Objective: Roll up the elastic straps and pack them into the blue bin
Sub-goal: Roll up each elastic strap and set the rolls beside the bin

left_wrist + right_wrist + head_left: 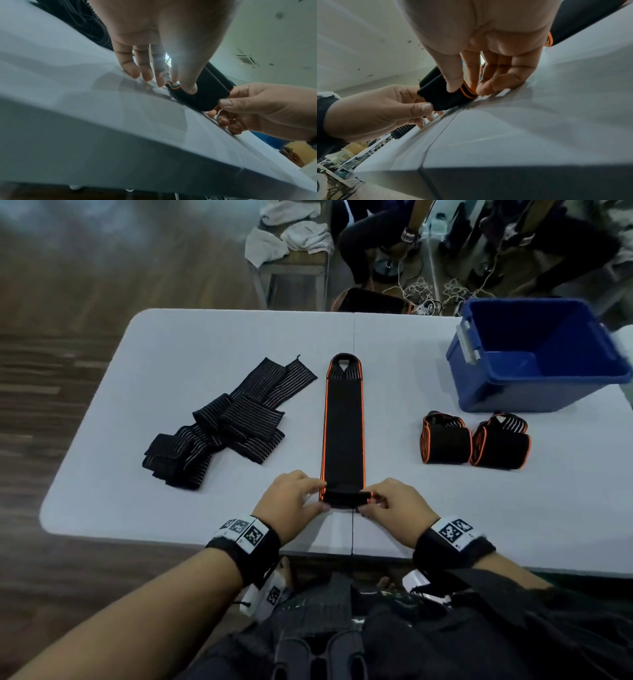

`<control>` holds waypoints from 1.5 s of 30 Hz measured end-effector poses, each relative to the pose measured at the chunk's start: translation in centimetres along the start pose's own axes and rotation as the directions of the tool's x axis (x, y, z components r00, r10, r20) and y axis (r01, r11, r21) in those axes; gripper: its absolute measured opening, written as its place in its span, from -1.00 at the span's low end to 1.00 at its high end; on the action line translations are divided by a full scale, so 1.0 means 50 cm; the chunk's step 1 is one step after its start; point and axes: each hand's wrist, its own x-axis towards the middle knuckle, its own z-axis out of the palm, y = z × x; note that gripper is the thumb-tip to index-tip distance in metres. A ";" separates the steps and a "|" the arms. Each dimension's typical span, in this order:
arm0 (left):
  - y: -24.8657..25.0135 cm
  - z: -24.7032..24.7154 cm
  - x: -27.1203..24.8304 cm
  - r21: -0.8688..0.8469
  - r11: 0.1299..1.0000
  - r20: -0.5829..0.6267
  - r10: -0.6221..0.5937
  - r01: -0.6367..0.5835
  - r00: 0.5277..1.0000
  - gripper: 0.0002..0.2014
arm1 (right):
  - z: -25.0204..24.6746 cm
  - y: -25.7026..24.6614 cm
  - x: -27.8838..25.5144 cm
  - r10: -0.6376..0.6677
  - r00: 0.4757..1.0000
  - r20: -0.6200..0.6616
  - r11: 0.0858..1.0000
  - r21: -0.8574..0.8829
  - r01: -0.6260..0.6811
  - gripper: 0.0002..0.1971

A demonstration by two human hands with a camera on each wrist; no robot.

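Observation:
A long black strap with orange edges (343,426) lies flat down the middle of the white table (205,344), its loop end far from me. Its near end is folded into a small roll (346,497). My left hand (297,501) pinches the roll's left side and my right hand (390,505) pinches its right side. Thumbs press the roll (202,93) in the left wrist view and the roll (447,97) in the right wrist view. Two rolled orange-edged straps (474,441) stand at the right. The blue bin (534,354) sits at the far right, nothing visible inside.
A heap of unrolled black striped straps (222,426) lies on the table's left half. Beyond the far edge are a stool with white towels (291,237), cables and seated people. The table's near edge runs just under my wrists.

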 end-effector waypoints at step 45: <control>0.046 0.006 0.052 0.354 0.930 -0.056 0.126 -0.098 0.990 -0.91 | 0.002 -0.043 0.059 0.008 0.982 -0.189 0.988 -0.150 -0.037 -0.82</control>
